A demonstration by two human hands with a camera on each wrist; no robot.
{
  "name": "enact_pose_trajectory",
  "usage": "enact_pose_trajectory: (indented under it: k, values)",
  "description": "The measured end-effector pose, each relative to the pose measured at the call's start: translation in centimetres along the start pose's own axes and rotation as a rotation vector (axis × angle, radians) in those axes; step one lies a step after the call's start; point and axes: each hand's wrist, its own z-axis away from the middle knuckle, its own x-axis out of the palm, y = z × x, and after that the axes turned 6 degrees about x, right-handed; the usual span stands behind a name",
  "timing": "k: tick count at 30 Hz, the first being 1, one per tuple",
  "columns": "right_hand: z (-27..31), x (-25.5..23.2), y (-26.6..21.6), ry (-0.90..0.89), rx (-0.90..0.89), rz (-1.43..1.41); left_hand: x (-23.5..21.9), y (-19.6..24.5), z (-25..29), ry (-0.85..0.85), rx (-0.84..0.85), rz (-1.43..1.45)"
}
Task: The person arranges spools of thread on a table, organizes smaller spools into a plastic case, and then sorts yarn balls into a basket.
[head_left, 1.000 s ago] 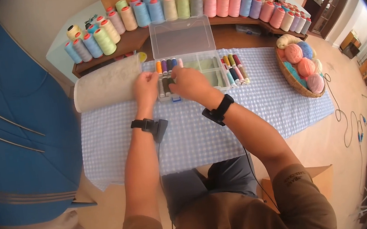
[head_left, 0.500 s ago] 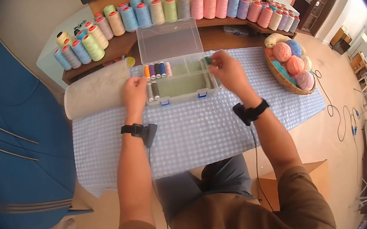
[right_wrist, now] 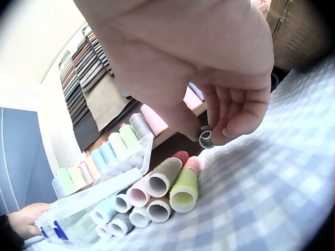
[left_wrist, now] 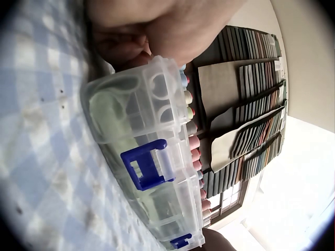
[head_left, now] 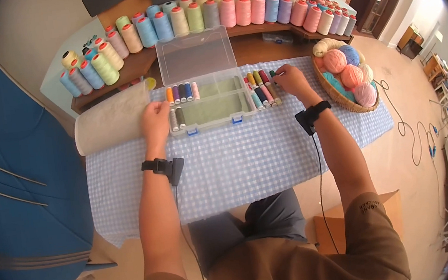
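Note:
A clear plastic storage box [head_left: 208, 124] with its lid [head_left: 195, 54] raised lies on the checked cloth. Spools of orange, purple, blue and pink thread [head_left: 182, 93] line its upper left compartment; a grey and a dark spool [head_left: 177, 119] stand below them. My left hand [head_left: 155, 123] holds the box's left end, fingers curled in at its corner. Between thumb and fingers, my right hand [head_left: 294, 82] pinches a dark green thread spool [right_wrist: 206, 138]. It is just right of a stacked pile of coloured spools [right_wrist: 158, 184] beside the box.
A wicker basket [head_left: 337, 96] of yarn balls stands at the right of the cloth [head_left: 227, 167]. A pale fabric roll [head_left: 113, 122] lies to the left. Large thread cones [head_left: 178, 21] line the curved shelf behind. A cable [head_left: 321, 184] hangs from my right wrist.
My right hand has moved from the box's lower left compartment to beyond its right side, carrying the dark green spool. The lower row has one spool fewer. The left hand stays at the box's left end.

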Motion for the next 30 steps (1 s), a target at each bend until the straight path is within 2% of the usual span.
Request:
enact_pose_trajectory:
  k: [3,6,9,13,14,17,19,21,24,30]
  values:
    - [-1.0,1.1,-0.2,-0.033,0.003,-0.006,-0.1,0.6,0.3,-0.001,-0.011,0.009]
    - [0.2,0.8,-1.1,0.005,0.026,0.019,-0.1,0.4,0.3,-0.007,0.003,-0.001]
    - [0.1,0.8,-0.4,0.046,-0.057,0.119,-0.2,0.2,0.3,-0.003,0.004,-0.023]
    - [1.2,0.7,-3.0,0.228,-0.369,0.100,-0.1,0.6,0.4,0.008,-0.009,-0.035]
    - [2.8,0.6,-5.6,0.216,-0.416,0.059,-0.1,0.7,0.4,0.004,-0.017,-0.040]
    - [5.1,2.8,-11.4,0.013,-0.513,-0.174,0.0,0.7,0.4,0.010,-0.022,-0.043]
    - [6.5,5.0,-14.2,-0.061,-0.601,-0.089,0.0,0.8,0.4,0.018,-0.012,-0.048]
    - [6.5,8.1,-16.2,-0.125,-0.548,0.088,0.0,1.0,0.5,0.024,0.008,-0.059]
    - [7.9,10.1,-18.9,-0.143,-0.427,0.269,-0.1,1.1,0.4,-0.003,-0.027,-0.043]
    - [8.0,11.9,-19.9,-0.147,-0.323,0.257,0.0,0.4,0.3,0.010,0.020,-0.021]
